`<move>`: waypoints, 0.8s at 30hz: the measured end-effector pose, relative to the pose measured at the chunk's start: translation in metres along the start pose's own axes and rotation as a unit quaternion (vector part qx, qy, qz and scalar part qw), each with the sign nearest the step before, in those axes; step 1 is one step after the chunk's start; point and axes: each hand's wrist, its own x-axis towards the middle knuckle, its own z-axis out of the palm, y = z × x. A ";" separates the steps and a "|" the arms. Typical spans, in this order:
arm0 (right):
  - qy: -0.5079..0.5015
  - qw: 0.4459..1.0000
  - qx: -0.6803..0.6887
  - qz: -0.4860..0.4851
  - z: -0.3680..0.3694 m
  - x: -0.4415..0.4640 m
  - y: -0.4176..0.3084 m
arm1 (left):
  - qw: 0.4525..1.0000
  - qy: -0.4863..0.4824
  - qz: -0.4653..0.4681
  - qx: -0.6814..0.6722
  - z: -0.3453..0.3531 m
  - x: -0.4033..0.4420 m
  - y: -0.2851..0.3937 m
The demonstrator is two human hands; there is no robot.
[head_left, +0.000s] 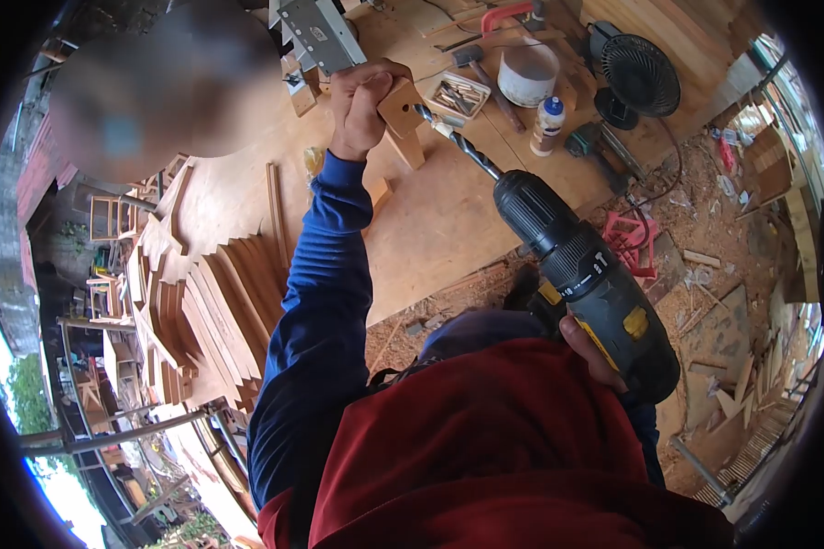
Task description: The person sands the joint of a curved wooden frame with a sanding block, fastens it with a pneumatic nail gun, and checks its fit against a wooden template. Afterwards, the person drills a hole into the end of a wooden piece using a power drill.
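My left hand (362,105) is closed around a piece of wood (395,102) with a round hole in its end face. The arm is stretched out over the workbench. In my right hand (591,353) is a black and yellow cordless drill (581,265), its handle mostly hidden behind the body. A long spiral drill bit (467,151) sticks out of the chuck. Its tip is beside the hole; whether it touches the wood I cannot tell. Just beyond my left hand is a grey metal device (320,35).
On the workbench (449,238) are a glue bottle (547,126), a white bucket (528,73), a tray of bits (459,95), a hammer (490,87) and a black fan (641,75). Curved boards (233,306) are stacked at left. A red plastic stool (630,242) stands among sawdust.
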 end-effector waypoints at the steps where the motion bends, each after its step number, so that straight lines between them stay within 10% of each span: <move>1: 0.013 1.000 -0.015 -0.021 0.002 -0.001 0.001 | 1.000 0.001 0.005 -0.008 0.000 -0.002 -0.001; 10: 0.071 0.988 0.016 -0.137 0.014 0.004 0.003 | 0.997 -0.003 0.064 -0.044 0.002 -0.007 -0.005; 19: 0.019 0.969 0.231 0.088 0.035 -0.023 0.022 | 0.994 -0.046 0.090 -0.050 0.000 -0.010 0.004; 24: -0.003 0.983 0.175 0.053 0.015 -0.009 -0.003 | 0.995 -0.051 0.069 -0.047 0.002 -0.010 0.003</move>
